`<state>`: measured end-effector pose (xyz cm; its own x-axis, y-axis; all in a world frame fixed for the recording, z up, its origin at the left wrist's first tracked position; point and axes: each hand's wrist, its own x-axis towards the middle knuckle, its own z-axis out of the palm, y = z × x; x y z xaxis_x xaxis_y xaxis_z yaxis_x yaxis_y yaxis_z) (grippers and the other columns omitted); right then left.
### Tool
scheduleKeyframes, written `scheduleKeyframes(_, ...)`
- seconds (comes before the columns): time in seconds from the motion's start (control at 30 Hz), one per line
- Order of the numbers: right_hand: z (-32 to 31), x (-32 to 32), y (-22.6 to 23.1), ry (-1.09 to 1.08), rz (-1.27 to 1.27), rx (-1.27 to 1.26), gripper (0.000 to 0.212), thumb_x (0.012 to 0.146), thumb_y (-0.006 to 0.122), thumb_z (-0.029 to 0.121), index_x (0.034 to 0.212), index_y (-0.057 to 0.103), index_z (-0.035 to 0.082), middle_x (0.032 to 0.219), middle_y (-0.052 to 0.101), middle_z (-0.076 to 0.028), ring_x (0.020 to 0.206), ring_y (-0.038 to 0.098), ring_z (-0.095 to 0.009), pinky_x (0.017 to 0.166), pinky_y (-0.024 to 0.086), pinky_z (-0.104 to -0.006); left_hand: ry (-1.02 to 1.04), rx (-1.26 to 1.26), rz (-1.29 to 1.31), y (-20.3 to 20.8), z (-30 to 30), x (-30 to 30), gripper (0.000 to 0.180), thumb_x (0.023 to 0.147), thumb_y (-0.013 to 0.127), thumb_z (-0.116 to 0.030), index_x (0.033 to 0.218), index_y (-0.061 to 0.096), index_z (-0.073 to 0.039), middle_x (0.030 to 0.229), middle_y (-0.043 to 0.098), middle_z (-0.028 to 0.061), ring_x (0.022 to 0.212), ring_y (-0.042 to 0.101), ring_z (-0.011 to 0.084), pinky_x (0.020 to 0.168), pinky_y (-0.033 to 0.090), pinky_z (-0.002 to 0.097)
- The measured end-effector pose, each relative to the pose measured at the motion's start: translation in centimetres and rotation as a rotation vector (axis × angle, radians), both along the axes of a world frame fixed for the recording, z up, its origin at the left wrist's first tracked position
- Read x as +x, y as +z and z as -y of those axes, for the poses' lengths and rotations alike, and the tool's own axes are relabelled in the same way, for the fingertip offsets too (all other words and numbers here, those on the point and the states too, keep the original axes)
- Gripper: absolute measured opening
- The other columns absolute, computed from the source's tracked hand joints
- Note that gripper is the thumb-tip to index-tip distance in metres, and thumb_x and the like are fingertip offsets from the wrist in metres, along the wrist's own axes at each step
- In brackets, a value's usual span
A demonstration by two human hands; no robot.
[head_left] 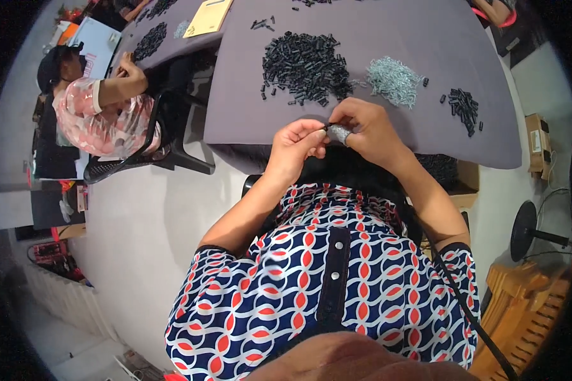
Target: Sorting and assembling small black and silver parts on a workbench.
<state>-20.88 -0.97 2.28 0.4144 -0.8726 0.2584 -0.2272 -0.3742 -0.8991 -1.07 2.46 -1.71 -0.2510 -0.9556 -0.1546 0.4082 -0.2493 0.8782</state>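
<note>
My left hand [298,143] and my right hand [365,127] meet just above the near edge of a grey table [387,38]. The left fingertips pinch a small black part [327,127]. The right hand pinches a small bundle of silvery metal pieces [340,133] against it. Beyond the hands lie a large heap of small black parts [305,66], a heap of silvery metal pieces [394,79] and a smaller black heap [465,108] to the right.
A person in a pink top [98,111] sits at a neighbouring grey table at upper left, with black parts and a yellow envelope [208,18] on it. A black chair [171,136] stands between. A cardboard box [537,143], a fan base [527,232] and wooden items stand at right.
</note>
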Motion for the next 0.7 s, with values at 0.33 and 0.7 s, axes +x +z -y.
scheduleKeyframes(0.33,0.1,-0.2,-0.4,-0.014,-0.157,-0.325,0.016,0.077,0.067,0.003,0.092,0.06,0.004,0.091,0.062,-0.014,0.081,0.064,-0.036,0.07,0.053,-0.0424,0.016,0.01,0.063,0.0,0.4,-0.6,0.014,0.094,0.064,-0.008,0.106,0.066,0.001,0.086,0.071,0.0067,0.066,0.063,0.0087,0.061,0.052,0.0207)
scheduleKeyframes(0.7,0.5,0.1,-1.7,0.0,-0.094,-0.148,0.021,0.077,0.068,-0.003,0.098,0.067,0.002,0.088,0.064,-0.008,0.078,0.067,-0.024,0.07,0.053,-0.0328,-0.018,0.04,0.082,-0.4,0.8,0.2,0.013,0.094,0.063,-0.005,0.106,0.065,0.001,0.088,0.071,0.0089,0.069,0.065,0.0111,0.062,0.054,0.0222)
